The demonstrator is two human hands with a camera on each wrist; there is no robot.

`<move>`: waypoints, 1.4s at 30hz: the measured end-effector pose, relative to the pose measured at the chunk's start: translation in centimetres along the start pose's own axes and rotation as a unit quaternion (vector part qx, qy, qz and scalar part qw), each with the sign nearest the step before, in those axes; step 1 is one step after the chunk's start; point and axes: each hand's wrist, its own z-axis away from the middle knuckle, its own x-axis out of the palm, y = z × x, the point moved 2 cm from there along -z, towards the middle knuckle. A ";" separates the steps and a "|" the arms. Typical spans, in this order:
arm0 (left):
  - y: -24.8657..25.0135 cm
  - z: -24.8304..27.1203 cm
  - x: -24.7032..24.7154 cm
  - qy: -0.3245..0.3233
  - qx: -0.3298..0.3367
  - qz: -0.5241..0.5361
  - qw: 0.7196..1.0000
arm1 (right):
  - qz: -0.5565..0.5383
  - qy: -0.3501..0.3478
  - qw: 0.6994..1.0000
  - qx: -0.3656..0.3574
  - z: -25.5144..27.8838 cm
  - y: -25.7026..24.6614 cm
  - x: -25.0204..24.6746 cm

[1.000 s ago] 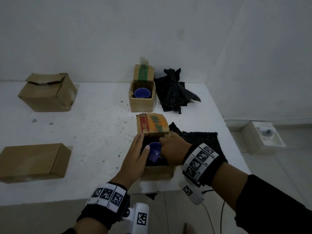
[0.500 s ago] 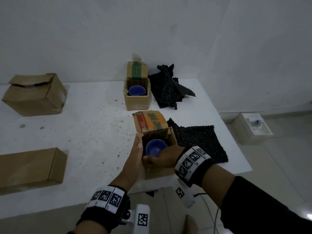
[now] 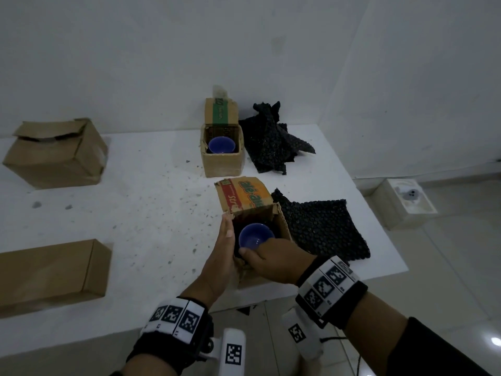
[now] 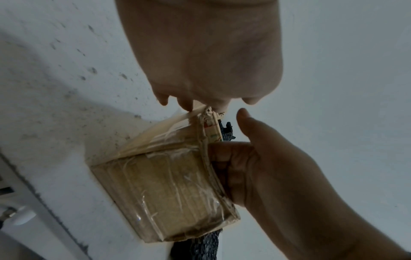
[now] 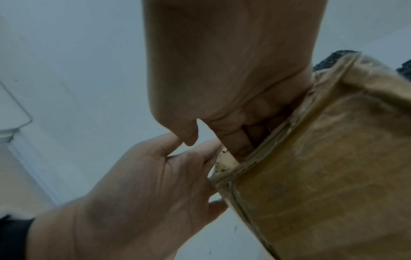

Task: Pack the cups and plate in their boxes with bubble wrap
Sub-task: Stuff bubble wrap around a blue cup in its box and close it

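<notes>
The near cardboard box point(image 3: 282, 222) stands open near the table's front edge, its red and orange flap point(image 3: 244, 196) raised, with a blue cup point(image 3: 254, 236) inside on dark lining. My left hand point(image 3: 225, 240) lies flat with straight fingers against the box's left side point(image 4: 166, 184). My right hand point(image 3: 273, 260) curls its fingers point(image 5: 240, 140) over the near wall into the box point(image 5: 322, 158), beside the cup. What those fingers touch inside is hidden. A flat black bubble wrap sheet point(image 3: 322, 226) lies to the right of the box.
A second open box point(image 3: 222, 164) with another blue cup point(image 3: 221, 145) stands further back, with crumpled black bubble wrap point(image 3: 273, 139) beside it. Two closed cardboard boxes point(image 3: 57, 156) point(image 3: 51, 272) sit at the left. The white table point(image 3: 135, 213) ends just right of the flat sheet.
My right hand has drawn back from over the cup to the box's near wall, so the cup now shows inside. The left hand stays against the box's left side.
</notes>
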 end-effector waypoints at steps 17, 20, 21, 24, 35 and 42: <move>0.2 0.5 -0.2 -0.016 0.006 -0.077 0.997 | -0.037 0.117 0.982 0.140 -2.5 2.1 0.3; 0.2 0.5 -0.2 -0.011 -0.002 -0.074 0.997 | -0.072 0.106 0.975 0.180 -3.8 2.0 0.9; 0.3 0.5 -0.2 -0.010 -0.005 -0.076 0.997 | -0.083 0.102 0.973 0.190 -4.3 2.1 0.8; 0.5 0.8 -0.1 -0.010 -0.010 -0.087 0.996 | -0.116 0.079 0.969 0.203 -5.1 2.5 -0.1; 2.5 -1.0 1.0 0.188 0.078 -0.381 0.902 | -0.139 0.271 0.952 -0.028 1.9 5.5 -3.6; 6.0 -4.8 8.4 0.038 0.172 -0.433 0.884 | -0.035 0.230 0.966 0.109 5.0 13.6 -2.0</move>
